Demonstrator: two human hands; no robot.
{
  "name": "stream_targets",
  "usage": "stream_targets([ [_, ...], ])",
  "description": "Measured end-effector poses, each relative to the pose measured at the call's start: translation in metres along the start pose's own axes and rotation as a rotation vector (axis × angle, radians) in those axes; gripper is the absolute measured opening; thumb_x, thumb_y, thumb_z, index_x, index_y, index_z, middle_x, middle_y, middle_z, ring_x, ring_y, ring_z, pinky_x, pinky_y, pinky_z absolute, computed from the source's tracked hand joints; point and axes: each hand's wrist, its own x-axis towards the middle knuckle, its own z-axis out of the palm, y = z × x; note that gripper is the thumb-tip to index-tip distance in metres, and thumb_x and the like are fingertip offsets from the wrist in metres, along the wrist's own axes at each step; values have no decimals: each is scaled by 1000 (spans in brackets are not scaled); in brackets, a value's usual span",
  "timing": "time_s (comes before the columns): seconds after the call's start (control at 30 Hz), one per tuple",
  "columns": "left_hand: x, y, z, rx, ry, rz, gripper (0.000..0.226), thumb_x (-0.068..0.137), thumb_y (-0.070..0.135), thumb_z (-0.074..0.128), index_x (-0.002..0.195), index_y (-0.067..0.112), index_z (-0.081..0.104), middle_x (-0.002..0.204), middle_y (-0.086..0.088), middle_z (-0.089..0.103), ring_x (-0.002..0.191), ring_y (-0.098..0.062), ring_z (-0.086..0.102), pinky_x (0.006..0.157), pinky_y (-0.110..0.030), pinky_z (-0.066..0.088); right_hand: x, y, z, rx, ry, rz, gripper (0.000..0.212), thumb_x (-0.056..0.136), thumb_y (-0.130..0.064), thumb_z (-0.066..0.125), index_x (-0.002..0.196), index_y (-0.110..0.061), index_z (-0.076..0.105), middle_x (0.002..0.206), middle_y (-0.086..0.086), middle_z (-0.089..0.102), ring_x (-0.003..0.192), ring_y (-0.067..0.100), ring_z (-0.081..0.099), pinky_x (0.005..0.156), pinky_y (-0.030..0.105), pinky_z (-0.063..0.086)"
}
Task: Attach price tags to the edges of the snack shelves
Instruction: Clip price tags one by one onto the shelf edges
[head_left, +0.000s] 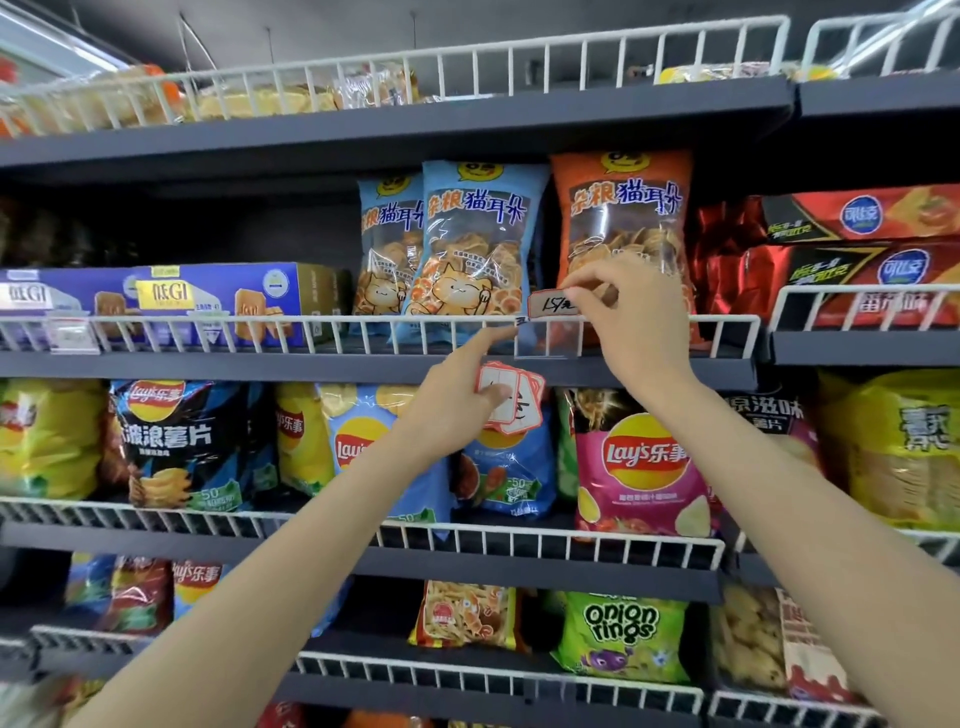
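Price tag (551, 305): light, thin, bendable card; best pinched at its edge.
Right hand (631, 317): tag pinched at its 3 o'clock end.
Left hand (470, 397): spare tags (511, 397) gripped, forefinger extended toward 1 o'clock.

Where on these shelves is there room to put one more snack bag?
The clearest gap is the dark space on the middle shelf, above the blue biscuit boxes and left of the blue cat-ear snack bags. The Lay's chip bags below are packed side by side. The right hand and left hand crowd the clear tag holder.
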Motion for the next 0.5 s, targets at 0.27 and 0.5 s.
stream_targets([
  [0.27, 6, -5, 0, -13, -15, -3, 54, 92, 8, 52, 137, 34, 37, 66, 2, 46, 51, -16, 40, 55, -27, 38, -2, -3, -1, -130, -101, -34, 17, 91, -19, 56, 93, -21, 72, 90, -6, 62, 89, 15, 53, 67, 26, 35],
  [0.5, 7, -5, -1, -3, -28, -12, 53, 92, 10, 52, 137, 33, 36, 113, -21, 61, 55, -13, 46, 58, -24, 41, -13, 5, 3, -355, -138, -173, 21, 92, -10, 53, 108, -20, 63, 99, 2, 64, 100, 22, 50, 62, 34, 42],
])
